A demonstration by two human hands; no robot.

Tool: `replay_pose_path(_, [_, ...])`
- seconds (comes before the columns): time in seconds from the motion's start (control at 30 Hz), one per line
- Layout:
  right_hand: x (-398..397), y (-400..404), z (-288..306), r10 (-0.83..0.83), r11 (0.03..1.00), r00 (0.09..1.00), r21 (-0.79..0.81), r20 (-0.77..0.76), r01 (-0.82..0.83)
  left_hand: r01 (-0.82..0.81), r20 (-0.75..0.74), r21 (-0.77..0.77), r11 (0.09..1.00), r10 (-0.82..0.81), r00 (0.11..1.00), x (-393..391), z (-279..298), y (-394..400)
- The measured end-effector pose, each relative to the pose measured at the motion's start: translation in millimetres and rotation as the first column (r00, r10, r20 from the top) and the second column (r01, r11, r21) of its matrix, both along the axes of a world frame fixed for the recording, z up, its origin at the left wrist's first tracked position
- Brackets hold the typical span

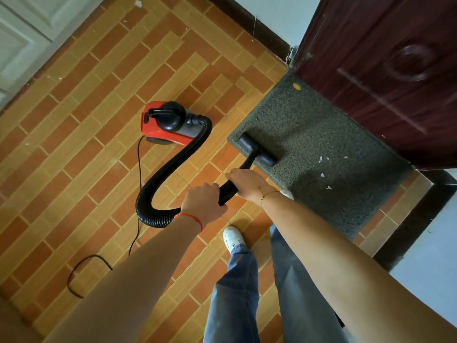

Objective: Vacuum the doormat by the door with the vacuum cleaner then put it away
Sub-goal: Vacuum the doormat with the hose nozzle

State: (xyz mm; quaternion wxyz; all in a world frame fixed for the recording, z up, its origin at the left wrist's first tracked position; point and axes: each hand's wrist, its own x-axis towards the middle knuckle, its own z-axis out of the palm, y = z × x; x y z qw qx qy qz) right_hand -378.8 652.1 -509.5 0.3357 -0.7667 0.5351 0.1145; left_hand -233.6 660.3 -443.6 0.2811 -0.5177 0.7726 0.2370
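In the head view, the hose (173,167) is gripped at centre frame by the left hand (201,203) and right hand (247,183), so the nozzle (257,149) is steered across the mat (321,134) at right; paper scraps (324,167) remain. The vacuum (170,122) is left standing upper centre.

The right shoe (286,193) is mostly hidden behind the right forearm (346,248); mat scraps (322,175) are perhaps paper.

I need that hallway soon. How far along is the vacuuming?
Done: the vacuum is out, its cord trailing across the floor. In hand: both hands, left and right, grip the hose, and the nozzle sits on the mat near its edge. Left: white scraps and a yellow bit remain on the mat; the vacuum isn't put away.
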Motion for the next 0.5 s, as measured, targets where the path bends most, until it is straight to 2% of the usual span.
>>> replay_pose_path(0.5, [-152, -87, -8, -0.008, 1.000, 1.000, 0.016, 0.019, 0.007, -0.089, -0.055, 0.036, 0.995, 0.091, 0.994, -151, -11, -83])
